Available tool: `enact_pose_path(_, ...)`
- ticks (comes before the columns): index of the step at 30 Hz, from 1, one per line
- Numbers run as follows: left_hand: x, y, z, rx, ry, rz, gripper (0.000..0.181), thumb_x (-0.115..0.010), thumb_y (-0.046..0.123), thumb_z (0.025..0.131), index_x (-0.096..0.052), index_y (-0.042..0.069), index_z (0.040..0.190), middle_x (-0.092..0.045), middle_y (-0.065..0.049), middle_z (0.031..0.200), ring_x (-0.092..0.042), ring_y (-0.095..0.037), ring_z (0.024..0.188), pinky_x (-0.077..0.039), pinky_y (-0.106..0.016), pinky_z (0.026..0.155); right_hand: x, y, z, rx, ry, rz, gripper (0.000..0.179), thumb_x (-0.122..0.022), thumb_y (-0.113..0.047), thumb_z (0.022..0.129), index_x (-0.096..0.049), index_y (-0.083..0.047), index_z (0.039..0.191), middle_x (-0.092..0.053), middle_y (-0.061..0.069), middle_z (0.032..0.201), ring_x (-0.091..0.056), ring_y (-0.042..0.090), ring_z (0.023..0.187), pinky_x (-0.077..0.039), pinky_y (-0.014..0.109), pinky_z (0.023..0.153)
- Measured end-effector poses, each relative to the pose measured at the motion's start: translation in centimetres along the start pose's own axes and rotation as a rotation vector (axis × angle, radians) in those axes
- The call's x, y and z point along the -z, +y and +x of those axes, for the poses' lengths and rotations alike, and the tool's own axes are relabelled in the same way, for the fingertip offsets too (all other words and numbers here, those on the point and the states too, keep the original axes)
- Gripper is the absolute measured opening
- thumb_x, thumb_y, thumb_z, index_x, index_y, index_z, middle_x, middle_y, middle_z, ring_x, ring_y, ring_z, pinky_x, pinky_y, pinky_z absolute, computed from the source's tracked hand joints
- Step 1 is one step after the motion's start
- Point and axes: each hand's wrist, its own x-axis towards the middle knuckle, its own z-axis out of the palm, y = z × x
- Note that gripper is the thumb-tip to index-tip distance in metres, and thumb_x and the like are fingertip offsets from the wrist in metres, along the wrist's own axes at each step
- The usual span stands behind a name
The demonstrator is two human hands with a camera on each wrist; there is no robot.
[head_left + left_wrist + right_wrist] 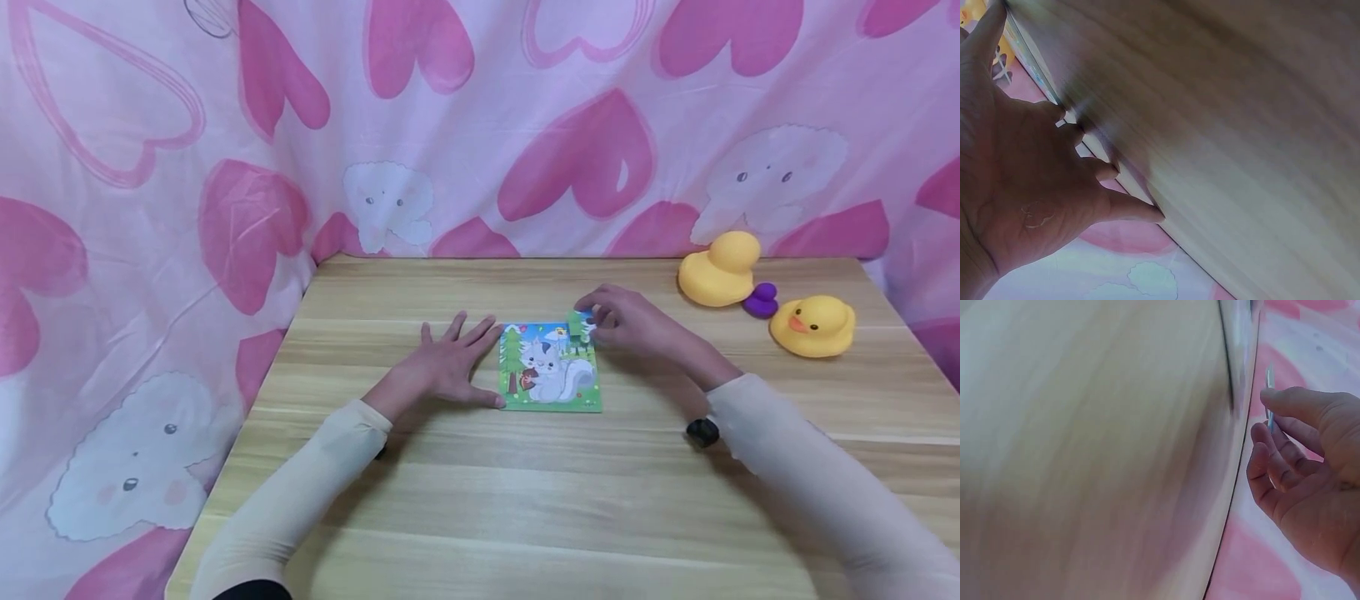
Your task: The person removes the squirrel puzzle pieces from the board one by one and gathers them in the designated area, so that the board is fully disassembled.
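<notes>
A squirrel picture puzzle lies flat on the wooden table, in front of the person. Spread wide, the left hand rests at the puzzle's left side, its thumb by the lower left corner and its index fingertip by the upper left one. Between thumb and fingers the right hand pinches a puzzle piece over the upper right corner; the fingers hide part of it. In the right wrist view that thin piece appears edge-on, raised off the table. The left wrist view has the left hand with fingertips on the tabletop.
Two yellow rubber ducks, one at the back and one nearer, stand at the table's right. A small purple duck sits between them. A pink heart-patterned curtain hangs behind and left of the table.
</notes>
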Motion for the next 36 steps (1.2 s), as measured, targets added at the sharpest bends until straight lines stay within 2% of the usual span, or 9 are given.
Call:
enact_pose_path(8,0.1,0.1,0.0,0.003,-0.003,0.004,0.125,-0.055,0.096,0.076,0.004,0.039,0.17,0.008,0.013,0.18,0.004,-0.041,0.167,-0.008,-0.089,0.117,0.9,2.6,-1.7,-0.045,0.014,-0.08,0.046,-0.078,-0.011,0.095,-0.066,-0.009,0.139,-0.066,0.011,0.125,-0.066,0.029,0.113,-0.059,0.052,0.098)
enact_pose_path(17,0.0,0.2,0.0,0.0,0.001,-0.01,0.124,-0.056,0.095,0.076,0.004,0.039,0.17,0.008,0.013,0.18,0.005,-0.041,0.167,-0.006,-0.089,0.116,1.2,3.1,-2.6,-0.061,0.0,-0.107,0.043,-0.078,-0.01,0.095,-0.068,-0.007,0.136,-0.067,0.012,0.124,-0.065,0.029,0.111,-0.058,0.052,0.098)
enact_pose_path(23,0.1,0.0,-0.1,0.002,0.003,-0.01,0.124,-0.056,0.095,0.076,0.004,0.039,0.17,0.008,0.012,0.18,0.004,-0.041,0.167,-0.006,-0.089,0.117,2.0,1.9,-2.0,-0.081,-0.059,-0.15,0.046,-0.078,-0.012,0.095,-0.066,-0.006,0.139,-0.065,0.016,0.133,-0.063,0.033,0.119,-0.056,0.057,0.103)
enact_pose_path(26,0.2,0.0,-0.1,0.004,0.0,-0.012,0.124,-0.056,0.095,0.076,0.004,0.039,0.17,0.008,0.013,0.18,0.005,-0.042,0.167,-0.006,-0.089,0.117,2.0,1.1,-1.2,-0.064,-0.062,-0.192,0.047,-0.078,-0.012,0.093,-0.067,-0.005,0.138,-0.066,0.017,0.133,-0.064,0.034,0.119,-0.056,0.057,0.102)
enact_pose_path(32,0.0,0.0,0.0,0.004,-0.002,-0.018,0.125,-0.056,0.096,0.076,0.004,0.04,0.17,0.008,0.013,0.18,0.006,-0.04,0.167,-0.005,-0.088,0.117,0.3,-0.9,0.2,-0.008,-0.062,-0.137,0.048,-0.08,-0.017,0.094,-0.066,-0.007,0.138,-0.067,0.012,0.129,-0.065,0.029,0.114,-0.058,0.052,0.1)
enact_pose_path(36,-0.1,0.0,0.1,-0.001,-0.002,-0.02,0.125,-0.056,0.096,0.076,0.003,0.04,0.17,0.008,0.013,0.18,0.006,-0.04,0.167,-0.004,-0.088,0.117,-1.2,-2.2,0.7,0.027,-0.087,-0.092,0.046,-0.08,-0.019,0.094,-0.067,-0.008,0.137,-0.066,0.009,0.128,-0.065,0.027,0.114,-0.057,0.052,0.103)
